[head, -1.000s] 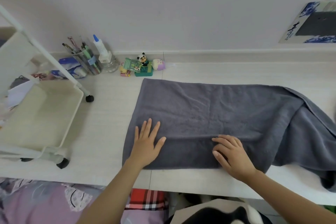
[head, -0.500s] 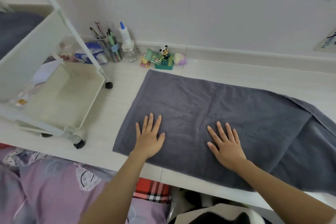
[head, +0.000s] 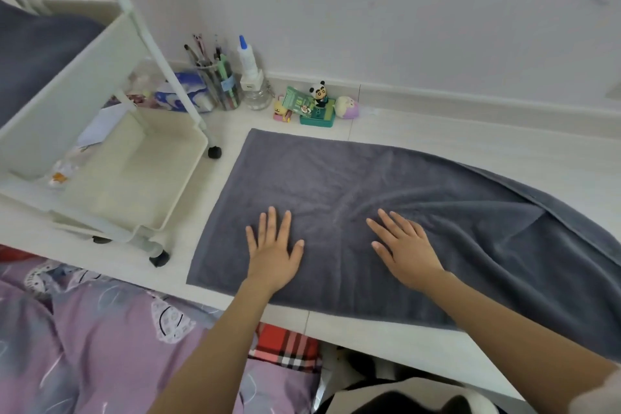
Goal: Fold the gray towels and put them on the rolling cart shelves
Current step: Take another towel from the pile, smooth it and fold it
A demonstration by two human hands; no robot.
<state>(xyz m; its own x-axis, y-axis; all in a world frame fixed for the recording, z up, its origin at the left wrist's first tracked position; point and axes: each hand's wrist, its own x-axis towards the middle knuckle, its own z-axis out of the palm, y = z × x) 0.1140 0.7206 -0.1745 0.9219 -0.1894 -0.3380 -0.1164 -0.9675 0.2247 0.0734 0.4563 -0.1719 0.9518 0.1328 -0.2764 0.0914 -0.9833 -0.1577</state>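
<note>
- gray towel [head: 386,205] lay flat along the counter [head: 470,144], near edge at the counter's front edge, right end bunched w/ a flap folded over, running out of view.
- left hand [head: 274,250] & right hand [head: 408,252] both lay flat on it, fingers straight, gripping nothing.
- step looked like smoothing before a fold; next prob needed a grip on the left end to bring it across.
- rolling cart [head: 111,158] stood at the counter's left end; its upper shelf held sth dark gray [head: 37,54], maybe a towel.
</note>
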